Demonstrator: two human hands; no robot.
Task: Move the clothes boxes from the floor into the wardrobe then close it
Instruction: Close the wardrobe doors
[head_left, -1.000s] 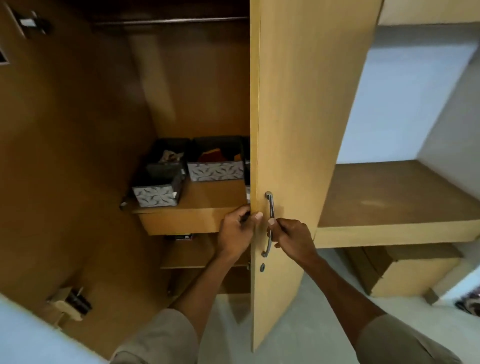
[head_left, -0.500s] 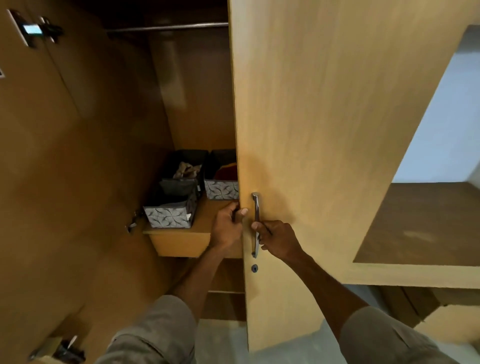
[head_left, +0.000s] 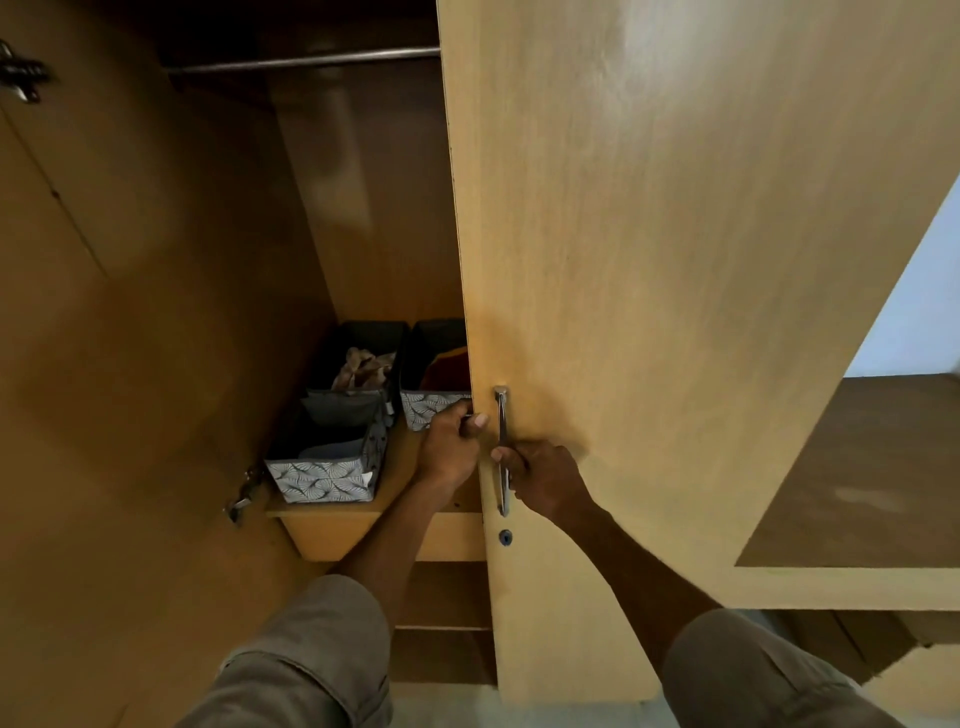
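Grey patterned clothes boxes stand on a wooden shelf (head_left: 332, 512) inside the wardrobe: one at the front left (head_left: 324, 475), one behind it (head_left: 358, 364) holding cloth, and a third (head_left: 434, 402) partly hidden by the door. The right wardrobe door (head_left: 649, 260) stands partly swung across the opening. My left hand (head_left: 452, 444) grips the door's edge just beside the metal handle (head_left: 502, 447). My right hand (head_left: 540, 480) is wrapped round that handle.
The left door (head_left: 104, 364) hangs wide with a hinge (head_left: 241, 493) on its inner face. A hanging rail (head_left: 301, 60) crosses the top. A keyhole (head_left: 505, 537) sits under the handle. An open wooden shelf unit (head_left: 857, 478) lies to the right.
The right door has swung further left across the opening and now hides more of the boxes. Both hands stay on it and my view has moved closer.
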